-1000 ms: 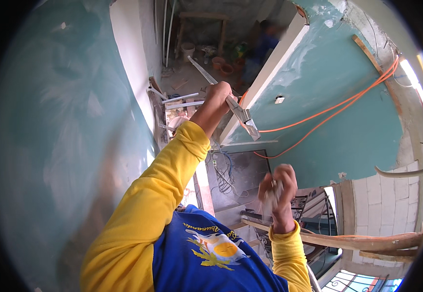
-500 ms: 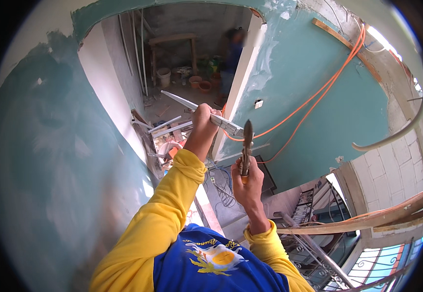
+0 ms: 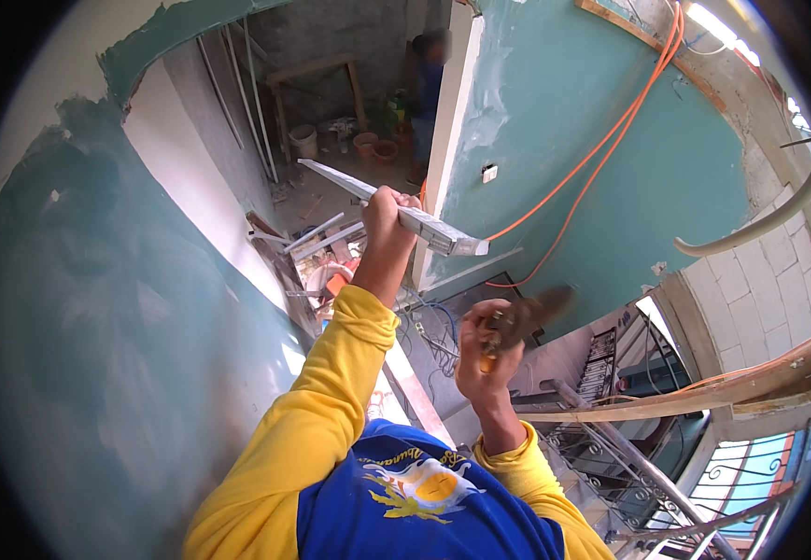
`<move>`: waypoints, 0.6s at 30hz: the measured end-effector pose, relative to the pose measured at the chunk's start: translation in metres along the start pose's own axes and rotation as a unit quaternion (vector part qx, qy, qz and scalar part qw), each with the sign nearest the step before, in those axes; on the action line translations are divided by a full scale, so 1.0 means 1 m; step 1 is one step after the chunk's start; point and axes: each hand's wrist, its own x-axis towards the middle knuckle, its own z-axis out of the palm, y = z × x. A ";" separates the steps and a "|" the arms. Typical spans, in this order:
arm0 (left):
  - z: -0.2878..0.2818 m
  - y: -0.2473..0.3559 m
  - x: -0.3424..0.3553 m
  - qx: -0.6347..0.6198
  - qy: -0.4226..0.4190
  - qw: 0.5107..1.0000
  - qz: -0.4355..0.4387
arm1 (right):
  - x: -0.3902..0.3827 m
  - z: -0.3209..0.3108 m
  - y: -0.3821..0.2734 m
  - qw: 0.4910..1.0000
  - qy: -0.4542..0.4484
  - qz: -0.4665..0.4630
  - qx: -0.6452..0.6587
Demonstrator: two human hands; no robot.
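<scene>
My left hand (image 3: 388, 217) is closed around a long, light grey metal channel (image 3: 447, 233). The channel runs slantwise, its narrow end pointing to the far left and its boxy end toward the right. Below and to the right of that end, my right hand (image 3: 482, 369) grips a pair of tin snips (image 3: 528, 317). Their dark jaws are smeared by motion and tilt to the upper right, apart from the channel. A bit of orange handle shows within the fingers.
A teal wall (image 3: 601, 196) carries an orange cable (image 3: 601, 163). Past the doorway stand a person (image 3: 431, 84), buckets (image 3: 303, 140) and a wooden frame (image 3: 317, 70). Cords (image 3: 433, 345) lie on the floor below. A wooden plank (image 3: 676, 406) and a metal railing (image 3: 648, 485) are at right.
The tin snips have swung from upright beside the channel's near end to a rightward tilt, away from it. My left hand keeps hold of the channel. The whole view has shifted slightly.
</scene>
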 end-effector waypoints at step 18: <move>-0.019 0.036 0.014 0.185 0.129 0.974 0.013 | -0.012 -0.053 0.037 0.955 -0.141 -0.008 -0.259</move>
